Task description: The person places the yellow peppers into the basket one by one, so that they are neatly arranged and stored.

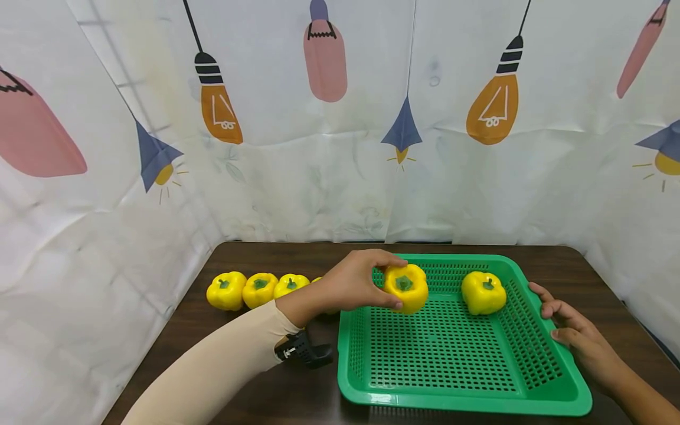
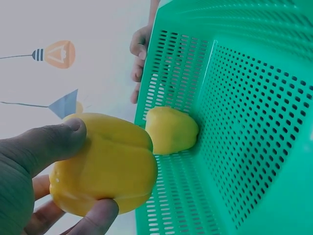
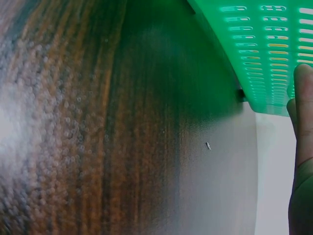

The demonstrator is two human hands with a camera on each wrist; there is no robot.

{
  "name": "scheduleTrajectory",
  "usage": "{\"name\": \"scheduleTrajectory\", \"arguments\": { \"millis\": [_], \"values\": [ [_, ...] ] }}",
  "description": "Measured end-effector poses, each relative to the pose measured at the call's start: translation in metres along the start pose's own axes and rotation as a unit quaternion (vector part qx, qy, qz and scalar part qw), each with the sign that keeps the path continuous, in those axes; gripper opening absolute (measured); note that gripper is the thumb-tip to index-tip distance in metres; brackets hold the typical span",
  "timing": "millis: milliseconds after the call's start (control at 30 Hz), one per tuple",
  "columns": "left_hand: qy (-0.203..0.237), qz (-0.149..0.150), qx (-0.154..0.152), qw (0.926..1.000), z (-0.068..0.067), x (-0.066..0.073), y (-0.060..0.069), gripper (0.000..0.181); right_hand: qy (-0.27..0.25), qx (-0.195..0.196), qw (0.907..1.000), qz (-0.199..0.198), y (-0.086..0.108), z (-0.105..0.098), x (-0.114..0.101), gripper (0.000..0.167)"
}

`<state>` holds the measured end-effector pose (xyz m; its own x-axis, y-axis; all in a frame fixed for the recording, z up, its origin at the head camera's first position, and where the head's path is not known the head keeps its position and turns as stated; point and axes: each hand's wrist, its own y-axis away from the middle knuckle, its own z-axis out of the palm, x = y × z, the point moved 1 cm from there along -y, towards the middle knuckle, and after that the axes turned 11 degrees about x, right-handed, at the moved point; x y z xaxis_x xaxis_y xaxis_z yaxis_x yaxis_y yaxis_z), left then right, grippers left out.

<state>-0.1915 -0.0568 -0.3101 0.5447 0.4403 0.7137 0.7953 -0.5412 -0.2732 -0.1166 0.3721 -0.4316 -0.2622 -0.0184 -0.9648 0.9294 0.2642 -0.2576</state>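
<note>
My left hand (image 1: 353, 280) pinches a yellow bell pepper (image 1: 406, 288) by its sides, thumb opposite fingers, over the left part of the green plastic basket (image 1: 425, 398). Its green stem faces up in the head view. In the left wrist view the left thumb and fingertips press around the same pepper (image 2: 105, 164). Another yellow bell pepper (image 1: 482, 293) lies inside the basket near its far right corner. My right hand (image 1: 579, 336) holds the basket's right rim with bent fingers. In the right wrist view part of that hand (image 3: 304, 117) lies along the slotted outer wall.
Several more yellow bell peppers (image 1: 226, 291) stand in a row on the dark wooden table (image 1: 255, 383), left of the basket; one is partly hidden behind the left forearm. A black strap device (image 1: 304, 349) is on the left wrist. A patterned white curtain (image 1: 319, 177) hangs behind.
</note>
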Motion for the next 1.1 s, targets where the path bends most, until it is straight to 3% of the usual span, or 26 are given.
{"name": "scheduleTrajectory", "arguments": {
  "millis": [467,767,1100],
  "values": [
    [-0.015,0.008,-0.014,0.9998,0.015,0.005,-0.014,0.067,0.016,-0.001,0.9997,-0.018,0.0,-0.002,0.004,0.034],
    [-0.035,-0.004,-0.045,0.9984,0.026,0.009,-0.021,0.068,0.017,-0.004,0.9997,-0.016,0.0,-0.003,0.004,0.036],
    [-0.035,0.007,-0.059,0.9976,0.042,0.01,-0.031,0.067,0.016,-0.005,0.9997,-0.016,-0.001,-0.004,0.005,0.035]
  ]
}}
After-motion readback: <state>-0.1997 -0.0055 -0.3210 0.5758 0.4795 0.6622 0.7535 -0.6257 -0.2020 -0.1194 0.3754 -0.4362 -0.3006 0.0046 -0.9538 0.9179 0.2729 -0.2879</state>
